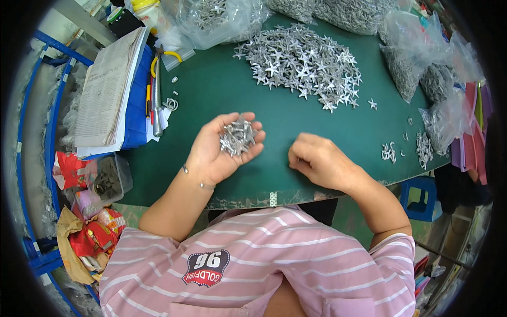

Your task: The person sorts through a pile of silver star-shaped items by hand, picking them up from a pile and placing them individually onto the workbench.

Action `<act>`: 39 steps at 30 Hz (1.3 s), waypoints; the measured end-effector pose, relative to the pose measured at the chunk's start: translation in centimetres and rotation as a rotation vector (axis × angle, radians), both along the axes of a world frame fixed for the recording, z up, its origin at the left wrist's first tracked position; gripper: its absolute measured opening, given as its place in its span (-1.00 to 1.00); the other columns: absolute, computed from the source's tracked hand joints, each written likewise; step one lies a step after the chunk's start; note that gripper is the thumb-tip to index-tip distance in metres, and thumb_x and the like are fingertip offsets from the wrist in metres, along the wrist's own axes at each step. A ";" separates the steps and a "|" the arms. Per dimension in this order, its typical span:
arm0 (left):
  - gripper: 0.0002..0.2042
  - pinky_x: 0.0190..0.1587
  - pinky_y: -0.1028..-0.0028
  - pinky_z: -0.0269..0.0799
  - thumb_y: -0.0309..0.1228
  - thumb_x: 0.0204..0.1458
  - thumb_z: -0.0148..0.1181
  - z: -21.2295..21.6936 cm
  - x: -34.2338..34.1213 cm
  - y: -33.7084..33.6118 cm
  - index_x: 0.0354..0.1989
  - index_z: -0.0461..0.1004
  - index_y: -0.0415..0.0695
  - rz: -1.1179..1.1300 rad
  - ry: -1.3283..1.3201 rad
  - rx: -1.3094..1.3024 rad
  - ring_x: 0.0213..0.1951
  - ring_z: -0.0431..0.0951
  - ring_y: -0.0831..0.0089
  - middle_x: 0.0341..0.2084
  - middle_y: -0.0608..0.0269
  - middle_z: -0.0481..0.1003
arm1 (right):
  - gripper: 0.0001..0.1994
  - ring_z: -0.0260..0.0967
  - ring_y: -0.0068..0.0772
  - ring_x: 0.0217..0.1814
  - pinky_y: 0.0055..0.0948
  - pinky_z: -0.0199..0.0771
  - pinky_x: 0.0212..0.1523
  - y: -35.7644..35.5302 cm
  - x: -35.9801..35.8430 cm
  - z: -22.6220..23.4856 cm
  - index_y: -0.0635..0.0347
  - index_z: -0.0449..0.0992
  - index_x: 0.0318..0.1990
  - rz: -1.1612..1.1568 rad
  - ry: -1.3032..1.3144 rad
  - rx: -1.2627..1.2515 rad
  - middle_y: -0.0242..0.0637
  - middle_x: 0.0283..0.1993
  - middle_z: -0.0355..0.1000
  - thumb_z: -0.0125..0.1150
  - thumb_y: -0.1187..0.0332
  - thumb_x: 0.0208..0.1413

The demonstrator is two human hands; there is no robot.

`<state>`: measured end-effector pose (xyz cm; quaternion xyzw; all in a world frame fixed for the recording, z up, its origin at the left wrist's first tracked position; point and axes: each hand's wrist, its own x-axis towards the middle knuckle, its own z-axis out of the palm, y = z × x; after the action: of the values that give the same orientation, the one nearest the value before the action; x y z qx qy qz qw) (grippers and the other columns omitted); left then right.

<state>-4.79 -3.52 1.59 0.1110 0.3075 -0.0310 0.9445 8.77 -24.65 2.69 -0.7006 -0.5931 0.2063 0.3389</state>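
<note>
The left hand was seen palm-up over the green table, fingers cupped loosely around one small heap of silver star-shaped metal pieces (too many and too tangled to count). The right hand was laid knuckles-up on the table, just beside the left, fingers curled under; whether anything was pinched inside could not be told. One large loose pile of the same stars was spread on the table well beyond both hands, with one single star lying apart at its right edge. Two small clusters of bent silver parts were noted to the right, near the table edge. At least four clear plastic bags of metal parts were counted along the far and right sides. On the left: one stack of printed paper on a blue tray, one pair of yellow-handled pliers, one clear plastic tub of dark parts. Surface: dark green mat, worn along the near edge. Around it, a blue metal rack was seen at left, red wrappers heaped below it, one blue stool under the right side. A pink striped shirt was worn.
</note>
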 end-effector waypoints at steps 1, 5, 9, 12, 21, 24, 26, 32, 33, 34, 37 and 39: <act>-0.70 -0.10 0.08 0.52 -0.26 0.17 -0.01 0.2 -0.1 -0.4 -0.09 0.43 -0.24 -0.025 0.000 0.002 -0.14 0.54 0.08 -0.19 0.00 0.50 | -0.84 0.38 -0.11 -0.38 -0.27 0.43 -0.35 0.8 0.2 0.2 0.21 0.44 -0.37 -0.089 0.047 0.055 -0.18 -0.42 0.36 0.31 0.54 -0.12; -0.66 -0.06 0.00 0.50 -0.19 0.19 -0.08 -0.3 0.2 -1.8 -0.10 0.42 -0.23 -0.039 -0.094 -0.130 -0.11 0.53 0.01 -0.16 -0.02 0.51 | -0.79 0.46 -0.24 -0.29 -0.36 0.46 -0.28 4.6 0.6 2.9 0.22 0.53 -0.19 0.059 0.252 0.256 -0.16 -0.26 0.47 0.30 0.46 -0.01; -0.75 -0.24 0.16 0.58 -0.26 0.14 0.02 0.6 1.2 -0.3 -0.20 0.47 -0.18 0.025 -0.069 -0.141 -0.13 0.53 0.15 -0.23 0.07 0.51 | -0.87 0.43 -0.13 -0.23 -0.29 0.45 -0.23 8.9 4.8 0.7 0.27 0.54 -0.27 -0.262 0.042 0.354 -0.16 -0.28 0.47 0.25 0.42 0.04; -0.84 -0.19 0.27 0.56 -0.39 0.06 0.09 3.3 4.3 2.2 -0.23 0.48 -0.16 0.264 -0.199 -0.108 -0.16 0.52 0.21 -0.27 0.12 0.51 | -0.71 0.33 -0.16 0.12 -0.11 0.26 0.13 11.2 7.6 -1.4 0.18 0.49 -0.10 -0.217 -0.552 0.451 -0.20 0.03 0.42 0.27 0.32 0.01; -0.67 0.15 0.14 0.19 -0.29 0.07 0.11 10.5 16.6 13.4 -0.02 0.41 -0.15 0.170 -0.120 0.966 -0.06 0.43 0.24 -0.06 0.20 0.46 | -0.65 0.27 -0.27 0.18 -0.18 0.20 0.15 7.7 6.0 -2.4 0.13 0.48 -0.08 -0.055 -0.668 0.226 -0.33 0.08 0.40 0.29 0.25 -0.04; -0.64 0.12 0.33 0.15 -0.33 0.04 0.14 8.6 17.1 15.8 0.02 0.44 -0.14 0.391 -0.072 1.394 -0.09 0.41 0.38 -0.12 0.27 0.49 | -0.63 0.29 -0.28 0.14 -0.14 0.20 0.10 4.5 5.6 -2.0 0.07 0.47 -0.04 -0.093 -0.606 0.190 -0.36 0.06 0.40 0.28 0.23 -0.02; -0.69 -0.04 0.51 0.27 -0.46 0.02 0.15 7.4 15.6 12.9 -0.02 0.48 -0.15 0.536 -0.339 1.778 -0.15 0.41 0.57 -0.15 0.32 0.49 | -0.61 0.30 -0.28 0.13 -0.11 0.18 0.10 2.6 5.5 -2.3 0.04 0.46 0.00 -0.259 -0.588 0.163 -0.38 0.07 0.40 0.27 0.21 -0.01; -0.77 0.06 0.33 0.34 -0.48 -0.10 0.28 -0.5 10.2 1.8 -0.22 0.55 -0.15 -0.153 -0.667 2.439 -0.02 0.45 0.16 -0.12 0.15 0.49 | -0.49 0.08 -0.11 0.35 0.09 0.04 0.23 0.6 2.6 -2.4 0.01 0.40 0.13 -0.038 -0.572 0.029 -0.32 0.30 0.21 0.23 0.06 0.02; -0.80 0.04 0.33 0.34 -0.49 -0.11 0.28 -1.6 9.3 1.4 -0.25 0.55 -0.16 -0.238 -0.616 2.429 -0.03 0.45 0.16 -0.13 0.17 0.49 | -0.49 0.09 -0.11 0.35 0.09 0.03 0.24 0.2 2.2 -2.3 0.01 0.40 0.14 -0.033 -0.551 0.029 -0.32 0.30 0.21 0.23 0.06 0.03; -0.82 0.03 0.32 0.35 -0.50 -0.11 0.28 -2.1 8.3 1.1 -0.29 0.54 -0.16 -0.330 -0.565 2.414 -0.05 0.44 0.16 -0.15 0.18 0.49 | -0.49 0.09 -0.11 0.35 0.10 0.02 0.25 -0.1 1.9 -2.4 0.02 0.40 0.14 -0.029 -0.525 0.029 -0.33 0.30 0.22 0.23 0.07 0.03; -0.88 -0.07 0.29 0.35 -0.55 -0.14 0.28 -1.8 6.4 1.6 -0.38 0.53 -0.17 -0.382 -0.375 2.325 -0.15 0.44 0.16 -0.24 0.18 0.48 | -0.58 0.16 -0.08 0.29 0.01 0.10 0.20 -1.5 2.1 -3.4 0.09 0.45 0.06 -0.329 -0.517 0.051 -0.27 0.23 0.30 0.25 0.22 0.02; -0.85 -0.11 0.29 0.34 -0.54 -0.14 0.29 -1.6 5.0 1.2 -0.34 0.53 -0.16 -0.326 -0.317 2.372 -0.21 0.44 0.18 -0.30 0.18 0.47 | -0.66 0.19 -0.09 0.26 -0.07 0.17 0.17 -2.2 1.5 -3.4 0.12 0.49 -0.02 -0.290 -0.488 0.089 -0.25 0.20 0.33 0.26 0.35 0.00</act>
<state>0.22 -2.32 -0.02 0.9492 0.0077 0.1657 0.2673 10.28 -26.85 -0.67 -0.7916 -0.5591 -0.0452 0.2424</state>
